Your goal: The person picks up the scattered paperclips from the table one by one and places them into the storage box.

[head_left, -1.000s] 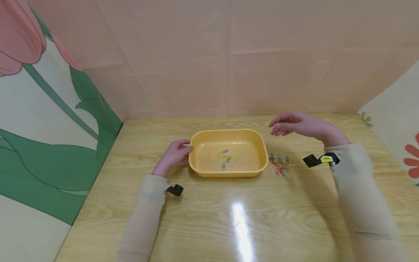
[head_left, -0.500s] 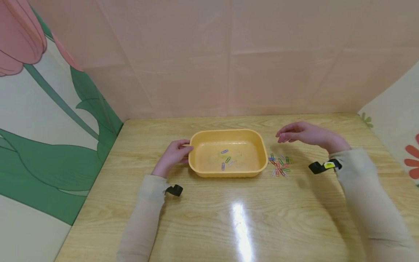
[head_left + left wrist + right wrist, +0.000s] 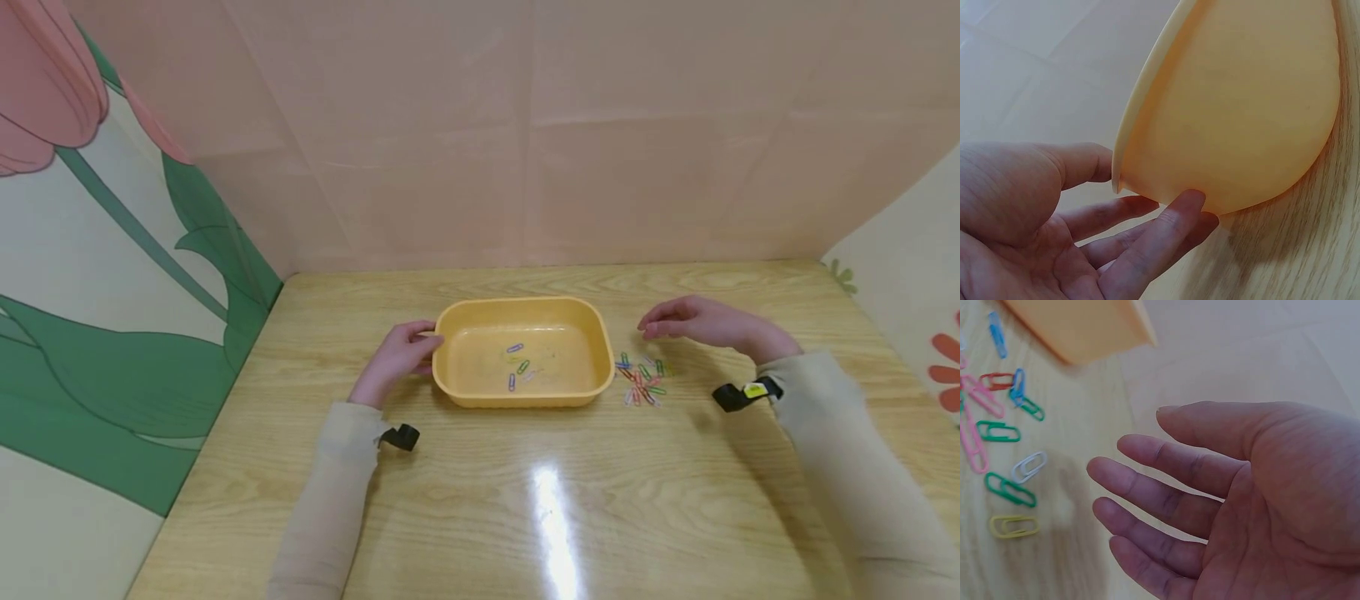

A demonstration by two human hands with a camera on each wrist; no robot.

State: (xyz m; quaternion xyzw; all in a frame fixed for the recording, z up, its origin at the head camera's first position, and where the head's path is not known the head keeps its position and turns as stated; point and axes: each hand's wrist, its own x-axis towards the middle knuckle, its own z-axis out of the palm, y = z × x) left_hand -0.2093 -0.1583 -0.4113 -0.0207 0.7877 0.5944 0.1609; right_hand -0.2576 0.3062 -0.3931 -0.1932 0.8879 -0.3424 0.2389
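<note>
A yellow plastic tray point(image 3: 525, 398) stands on the table with several paper clips point(image 3: 522, 366) lying in it. At its left end my left hand point(image 3: 397, 354) holds it, the thumb at the rim and the fingers point(image 3: 1166, 231) against the outer wall. My right hand point(image 3: 705, 322) hovers just beyond a loose pile of coloured paper clips point(image 3: 641, 379) to the right of the tray. In the right wrist view its fingers point(image 3: 1147, 481) are spread and slightly bent, with nothing between them; green, white, yellow, pink, red and blue clips point(image 3: 999, 431) lie beside them.
The wood-grain table point(image 3: 450, 500) meets a pink-covered wall point(image 3: 525, 167) at the back. Flower-patterned panels point(image 3: 97, 350) rise at the left and right sides. A bright light reflection crosses the table's front.
My right hand has come down and slightly to the right, toward the pile of paper clips. The left hand and the tray stay in place.
</note>
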